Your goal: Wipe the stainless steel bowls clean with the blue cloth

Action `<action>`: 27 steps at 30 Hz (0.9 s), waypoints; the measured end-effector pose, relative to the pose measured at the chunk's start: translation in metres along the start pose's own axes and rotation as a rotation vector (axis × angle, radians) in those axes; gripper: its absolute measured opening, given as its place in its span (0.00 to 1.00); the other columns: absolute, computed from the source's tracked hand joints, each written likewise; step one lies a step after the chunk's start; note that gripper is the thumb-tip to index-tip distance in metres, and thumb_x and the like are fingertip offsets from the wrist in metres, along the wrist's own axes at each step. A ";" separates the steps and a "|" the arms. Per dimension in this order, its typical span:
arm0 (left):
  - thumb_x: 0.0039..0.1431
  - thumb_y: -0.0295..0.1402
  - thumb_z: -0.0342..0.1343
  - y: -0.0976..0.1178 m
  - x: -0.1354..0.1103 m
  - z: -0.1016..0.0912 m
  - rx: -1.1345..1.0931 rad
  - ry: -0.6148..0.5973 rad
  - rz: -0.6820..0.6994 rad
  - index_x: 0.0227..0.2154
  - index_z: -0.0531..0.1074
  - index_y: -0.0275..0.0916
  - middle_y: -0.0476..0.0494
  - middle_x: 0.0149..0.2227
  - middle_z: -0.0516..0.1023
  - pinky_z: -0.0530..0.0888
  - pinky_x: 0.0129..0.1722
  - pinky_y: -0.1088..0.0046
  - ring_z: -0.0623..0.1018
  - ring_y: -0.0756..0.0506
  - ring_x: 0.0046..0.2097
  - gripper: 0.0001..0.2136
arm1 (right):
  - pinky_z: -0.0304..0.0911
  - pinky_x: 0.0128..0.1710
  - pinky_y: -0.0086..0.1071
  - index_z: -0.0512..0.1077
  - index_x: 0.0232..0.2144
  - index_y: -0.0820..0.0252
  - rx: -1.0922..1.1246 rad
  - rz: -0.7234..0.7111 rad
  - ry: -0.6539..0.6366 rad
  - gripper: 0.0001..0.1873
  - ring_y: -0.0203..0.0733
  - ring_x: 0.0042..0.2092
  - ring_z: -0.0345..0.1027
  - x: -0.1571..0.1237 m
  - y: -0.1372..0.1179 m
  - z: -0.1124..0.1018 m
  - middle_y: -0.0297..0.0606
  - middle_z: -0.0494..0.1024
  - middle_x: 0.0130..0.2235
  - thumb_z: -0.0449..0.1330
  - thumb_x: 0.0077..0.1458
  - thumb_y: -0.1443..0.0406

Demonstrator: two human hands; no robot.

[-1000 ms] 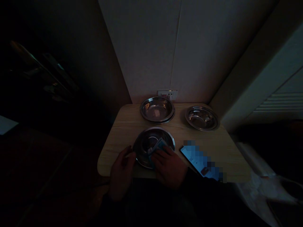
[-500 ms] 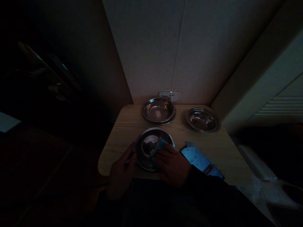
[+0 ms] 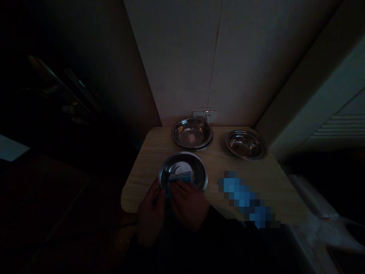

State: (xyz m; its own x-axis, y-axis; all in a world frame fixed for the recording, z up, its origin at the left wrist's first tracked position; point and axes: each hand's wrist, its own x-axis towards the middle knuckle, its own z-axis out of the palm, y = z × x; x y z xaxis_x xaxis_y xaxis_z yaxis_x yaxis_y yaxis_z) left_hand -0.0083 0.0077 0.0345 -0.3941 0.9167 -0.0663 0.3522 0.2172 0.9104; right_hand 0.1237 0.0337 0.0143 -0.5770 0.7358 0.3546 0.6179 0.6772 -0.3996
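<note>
A shallow steel bowl (image 3: 196,164) sits near the front edge of a small light wooden table (image 3: 148,163). My right hand (image 3: 189,203) presses a bluish cloth (image 3: 180,179) against the bowl's near inside, fingers closed over it. My left hand (image 3: 151,215) grips the bowl's left rim, fingers curled. The room is very dark.
Two more steel bowls stand at the back: one (image 3: 192,133) in the middle by a wall socket (image 3: 204,114), one (image 3: 246,144) at the right. A lit phone (image 3: 246,198) lies on the table to the right of my hands. Walls close in behind and right.
My right hand and the cloth have slid from the bowl's right side to its near left. The left hand stays at the rim. The view has shifted slightly.
</note>
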 end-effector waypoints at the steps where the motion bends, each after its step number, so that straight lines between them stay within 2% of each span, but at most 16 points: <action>1: 0.54 0.37 0.51 0.000 0.000 0.001 0.002 0.026 -0.012 0.50 0.69 0.36 0.38 0.48 0.76 0.72 0.47 0.69 0.76 0.43 0.48 0.21 | 0.57 0.52 0.44 0.64 0.52 0.67 -0.013 -0.028 -0.018 0.21 0.48 0.54 0.60 -0.004 0.005 -0.003 0.46 0.71 0.52 0.51 0.57 0.65; 5: 0.53 0.40 0.52 0.002 -0.002 0.006 -0.002 0.041 -0.040 0.47 0.71 0.36 0.38 0.45 0.78 0.75 0.41 0.69 0.77 0.41 0.45 0.20 | 0.52 0.55 0.48 0.65 0.50 0.68 -0.066 -0.137 -0.099 0.20 0.49 0.54 0.61 -0.018 0.024 -0.018 0.49 0.72 0.50 0.53 0.55 0.66; 7: 0.53 0.40 0.52 0.002 -0.002 0.008 -0.021 0.030 -0.024 0.48 0.71 0.36 0.39 0.45 0.78 0.75 0.41 0.69 0.77 0.42 0.45 0.21 | 0.51 0.55 0.48 0.65 0.50 0.68 -0.074 -0.142 -0.106 0.20 0.49 0.54 0.61 -0.019 0.026 -0.020 0.49 0.72 0.50 0.53 0.55 0.66; 14: 0.53 0.39 0.51 -0.001 -0.003 0.007 -0.005 0.031 0.017 0.46 0.72 0.37 0.40 0.47 0.77 0.71 0.48 0.70 0.76 0.43 0.48 0.19 | 0.54 0.54 0.44 0.61 0.55 0.68 -0.021 -0.078 -0.007 0.23 0.48 0.57 0.57 -0.009 0.006 -0.003 0.48 0.68 0.55 0.50 0.58 0.66; 19: 0.53 0.41 0.52 0.006 -0.004 0.005 0.012 0.047 -0.025 0.44 0.73 0.36 0.41 0.43 0.79 0.74 0.39 0.72 0.78 0.44 0.42 0.19 | 0.51 0.56 0.48 0.65 0.50 0.69 -0.096 -0.172 -0.051 0.20 0.50 0.54 0.61 -0.024 0.024 -0.017 0.50 0.72 0.50 0.52 0.55 0.66; 23: 0.54 0.43 0.51 0.009 -0.007 0.011 -0.004 0.014 -0.034 0.46 0.72 0.35 0.41 0.37 0.81 0.75 0.31 0.72 0.78 0.45 0.33 0.20 | 0.53 0.56 0.48 0.66 0.50 0.69 -0.138 -0.157 -0.053 0.19 0.49 0.53 0.62 -0.027 0.029 -0.024 0.49 0.73 0.49 0.52 0.56 0.66; 27: 0.54 0.41 0.50 0.006 -0.011 0.015 -0.011 0.041 -0.003 0.40 0.74 0.36 0.40 0.41 0.80 0.74 0.42 0.68 0.78 0.43 0.41 0.17 | 0.58 0.53 0.44 0.64 0.52 0.69 -0.087 -0.084 0.051 0.20 0.47 0.55 0.61 -0.016 0.010 -0.004 0.50 0.71 0.52 0.49 0.58 0.68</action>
State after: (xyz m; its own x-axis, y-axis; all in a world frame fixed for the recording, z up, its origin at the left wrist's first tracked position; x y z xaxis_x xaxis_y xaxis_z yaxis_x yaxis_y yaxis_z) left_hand 0.0112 0.0037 0.0347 -0.4298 0.9014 -0.0527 0.3418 0.2164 0.9145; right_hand 0.1409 0.0285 0.0077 -0.6020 0.6747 0.4270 0.6137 0.7331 -0.2931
